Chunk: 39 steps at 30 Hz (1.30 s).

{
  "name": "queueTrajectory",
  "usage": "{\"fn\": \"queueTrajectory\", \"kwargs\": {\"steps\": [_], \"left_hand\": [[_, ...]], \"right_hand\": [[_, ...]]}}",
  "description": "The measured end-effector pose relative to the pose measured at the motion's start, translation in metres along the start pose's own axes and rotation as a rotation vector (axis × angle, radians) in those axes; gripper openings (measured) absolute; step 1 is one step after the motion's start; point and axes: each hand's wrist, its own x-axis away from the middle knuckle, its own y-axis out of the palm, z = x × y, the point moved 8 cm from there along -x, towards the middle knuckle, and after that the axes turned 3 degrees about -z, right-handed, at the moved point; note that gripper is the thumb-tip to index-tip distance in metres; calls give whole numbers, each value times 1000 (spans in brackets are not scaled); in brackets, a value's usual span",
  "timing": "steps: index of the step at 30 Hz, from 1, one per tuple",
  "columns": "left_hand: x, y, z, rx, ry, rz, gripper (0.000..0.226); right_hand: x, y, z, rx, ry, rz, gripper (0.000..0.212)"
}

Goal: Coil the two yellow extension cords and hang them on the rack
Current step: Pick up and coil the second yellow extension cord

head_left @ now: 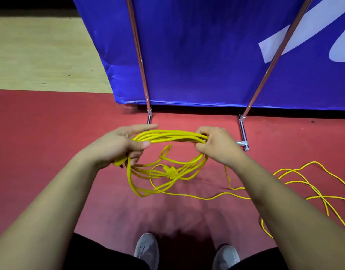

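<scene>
Grey shoes (147, 250); unreadable white banner lettering (296, 38)

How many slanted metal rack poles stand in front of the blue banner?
2. The left slanted metal rack pole runs down to a foot above the left hand; the right slanted metal rack pole ends near the right hand. Others may lie outside the frame.

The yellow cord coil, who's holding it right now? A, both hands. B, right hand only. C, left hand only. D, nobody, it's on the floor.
A: the left hand and the right hand each grip an end of the yellow cord coil, its loops hanging between them.
</scene>
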Motion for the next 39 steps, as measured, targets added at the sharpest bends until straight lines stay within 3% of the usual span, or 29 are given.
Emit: {"fn": "queueTrajectory", "kwargs": {"steps": [3, 6, 7, 12, 15, 21, 25, 29, 33, 39], "left_hand": [[1, 4, 2, -204, 19, -37, 28], [1, 5, -7, -324, -66, -31, 2], [1, 9, -10, -362, -88, -54, 7], [1, 36, -2, -294, 21, -153, 41], [-3, 39, 1, -283, 34, -89, 18], [-7, 38, 2, 91, 24, -68, 23], [-10, 17, 5, 402, 34, 26, 20], [-3, -9, 4, 661, 40, 38, 26], [1, -26, 1, 642, 31, 206, 21], [-2, -32, 11, 793, 157, 144, 19]], "right_hand": [[2, -4, -5, 15, -55, -32, 10], [3, -8, -14, 124, -101, -49, 8], [4, -9, -17, 161, -106, -54, 8], [6, -12, -28, 215, -138, -83, 5], [6, -11, -31, 163, -161, -86, 6], [-2, -15, -25, -120, -190, 29, 8], [-6, -9, 2, -244, -109, 5, 37], [-10, 3, 49, -30, 28, -26, 18], [-4, 21, 85, -153, 200, -134, 21], [-7, 37, 72, -366, 194, -78, 10]]}}
